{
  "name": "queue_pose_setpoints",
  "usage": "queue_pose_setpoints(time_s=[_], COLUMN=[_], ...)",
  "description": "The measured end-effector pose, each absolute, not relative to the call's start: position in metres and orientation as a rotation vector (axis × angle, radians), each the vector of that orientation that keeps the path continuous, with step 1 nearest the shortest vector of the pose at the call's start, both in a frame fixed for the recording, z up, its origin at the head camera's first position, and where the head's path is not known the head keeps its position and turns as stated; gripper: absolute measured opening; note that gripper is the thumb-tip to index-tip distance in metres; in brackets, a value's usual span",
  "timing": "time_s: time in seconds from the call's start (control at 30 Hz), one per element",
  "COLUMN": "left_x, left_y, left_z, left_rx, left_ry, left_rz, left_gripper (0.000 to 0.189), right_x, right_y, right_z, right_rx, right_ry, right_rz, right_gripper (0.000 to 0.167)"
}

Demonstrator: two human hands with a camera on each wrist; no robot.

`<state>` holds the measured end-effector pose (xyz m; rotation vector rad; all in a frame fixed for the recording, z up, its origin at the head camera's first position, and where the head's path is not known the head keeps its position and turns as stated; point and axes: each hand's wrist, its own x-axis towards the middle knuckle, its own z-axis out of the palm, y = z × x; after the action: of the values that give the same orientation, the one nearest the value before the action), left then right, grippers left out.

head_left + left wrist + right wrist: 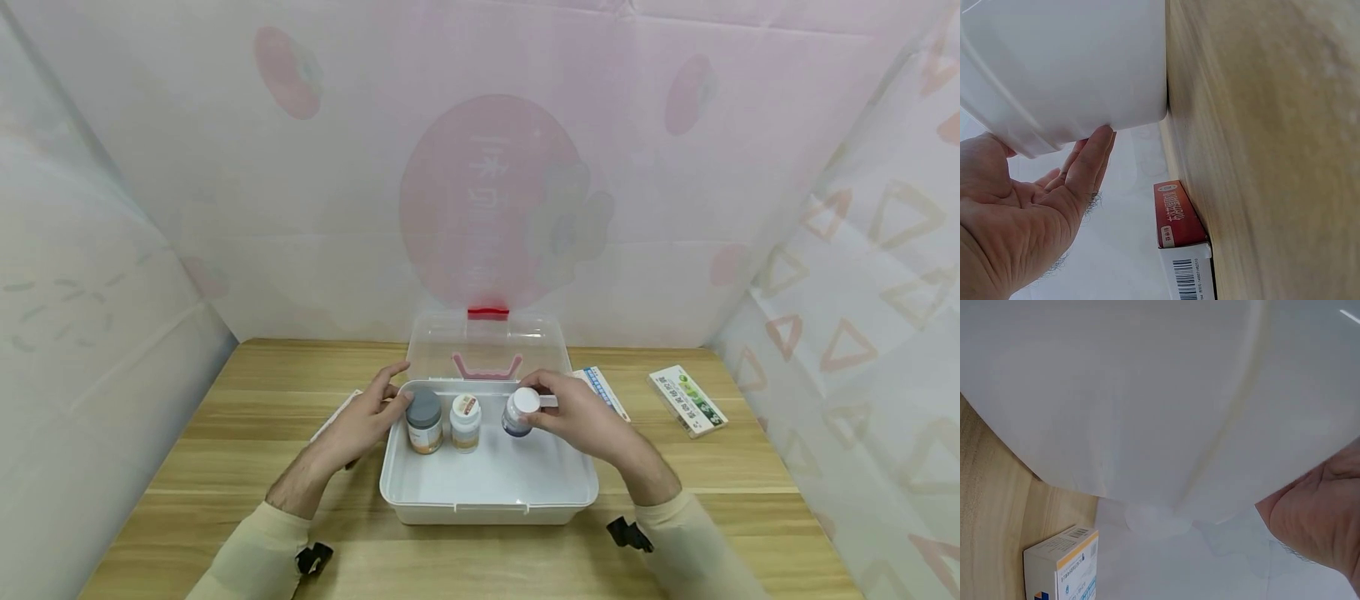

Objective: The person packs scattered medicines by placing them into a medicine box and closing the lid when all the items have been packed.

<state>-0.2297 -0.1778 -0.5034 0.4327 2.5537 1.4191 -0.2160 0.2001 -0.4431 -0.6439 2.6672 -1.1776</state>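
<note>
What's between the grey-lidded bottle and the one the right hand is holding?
In the head view, a white bottle with a label on its cap stands there, inside the white box.

My left hand [1030, 219] reaches up, palm in sight, to a smooth white container [1079, 69]. I rest extended fingertips on its outer wall, while my thumb passes partly out of sight behind its rim. The container stands on the wood-grained table [1266, 125], which runs sideways through my view. Near my fingers but apart from them, a red-and-white box [1179, 215] sits on the wood, its white face barcoded.
</note>
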Motion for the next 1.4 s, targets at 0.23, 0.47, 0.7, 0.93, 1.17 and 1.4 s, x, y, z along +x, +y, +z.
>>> queue_pose_setpoints(time_s=[0.23,0.47,0.7,0.93,1.17,1.4], left_x=[-0.231,-0.231,-0.23,-0.23,-0.23,-0.23], left_y=[-0.178,-0.179,-0.179,-0.179,-0.179,-0.179], left_z=[-0.504,-0.505,-0.505,-0.504,-0.504,-0.503], left_rx=[0.43,0.431,0.432,0.436,0.44,0.437], left_ry=[2.561,2.563,2.569,2.578,2.587,2.567], left_rz=[1.407,1.405,1.4,1.394,1.386,1.401], left_gripper=[0.067,0.067,0.067,0.067,0.067,0.067], right_x=[-0.217,-0.217,-0.217,-0.217,-0.217,-0.216], right_y=[0.194,0.188,0.182,0.174,0.171,0.171], right_z=[-0.45,-0.452,-0.454,-0.459,-0.459,-0.455], right_rx=[-0.651,-0.69,-0.776,-0.786,-0.759,-0.792], right_ry=[2.623,2.622,2.741,2.805,2.791,2.832], right_rz=[-1.128,-1.016,-0.811,-0.651,-0.655,-0.64], right_gripper=[0.033,0.033,0.032,0.034,0.033,0.035])
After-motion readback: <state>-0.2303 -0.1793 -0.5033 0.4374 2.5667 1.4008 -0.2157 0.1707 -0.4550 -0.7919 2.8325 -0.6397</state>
